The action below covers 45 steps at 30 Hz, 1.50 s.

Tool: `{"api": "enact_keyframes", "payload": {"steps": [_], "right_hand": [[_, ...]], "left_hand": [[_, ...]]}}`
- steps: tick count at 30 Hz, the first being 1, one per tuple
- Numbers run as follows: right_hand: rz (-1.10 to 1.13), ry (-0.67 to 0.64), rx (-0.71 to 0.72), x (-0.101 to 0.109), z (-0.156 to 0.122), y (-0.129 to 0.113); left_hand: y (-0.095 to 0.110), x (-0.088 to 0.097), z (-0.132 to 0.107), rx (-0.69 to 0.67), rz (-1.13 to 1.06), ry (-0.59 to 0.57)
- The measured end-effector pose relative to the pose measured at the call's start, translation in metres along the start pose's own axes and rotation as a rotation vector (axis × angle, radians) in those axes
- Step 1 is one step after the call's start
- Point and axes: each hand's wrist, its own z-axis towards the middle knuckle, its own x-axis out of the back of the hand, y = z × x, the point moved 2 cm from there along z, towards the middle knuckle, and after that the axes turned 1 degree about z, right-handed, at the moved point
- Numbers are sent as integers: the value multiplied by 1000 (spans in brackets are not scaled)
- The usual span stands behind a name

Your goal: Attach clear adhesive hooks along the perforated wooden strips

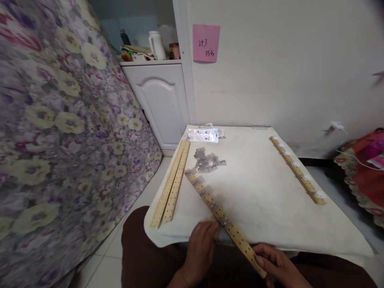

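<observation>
A long wooden strip with rows of small dark holes (240, 239) lies slantwise over the table's front edge. Several small metal pieces in clear plastic (213, 206) sit along its upper half. My right hand (277, 262) is closed round the strip's near end, thumb on top. Beside the strip's left edge, my left hand (201, 249) has its fingers curled together, fingertips close to the wood; whatever they pinch is hidden. Past the strip's far end lies a loose cluster of similar small clear packets (207, 161).
Two more holed strips (172, 188) lie side by side on the left of the cloth-covered table (255, 168). Another strip bearing small packets (297, 171) lies along the right. Flat clear packaging (202, 135) rests at the back left. A floral curtain (75, 120) hangs left.
</observation>
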Motion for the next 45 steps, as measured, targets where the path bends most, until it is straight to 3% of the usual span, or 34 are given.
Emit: {"api": "enact_keyframes", "payload": {"steps": [4,8,11,15,20,26,34,40,45], "right_hand": [[-90,21,-42,20,-5,-6],[-153,87,-4,50,7,-38],[-191,195,214,58,47,-75],[-303,476,459,54,124,-115],[-386,638,556,51,207,-141],[-529,751,602,56,248,-154],[-548,790,636,56,230,-149],[-478,795,640,57,174,-125],[-452,734,662,45,116,-114]], "left_hand": [[-3,5,4,-11,-44,-17],[-11,9,12,-23,-109,-31],[-16,9,19,-6,-106,-2],[-18,6,24,40,-125,1],[-20,6,23,47,-146,-29],[-24,7,21,12,-98,-52],[-26,5,19,35,-107,-66],[-22,9,22,96,-192,-33],[-18,19,25,196,-333,-30]]}}
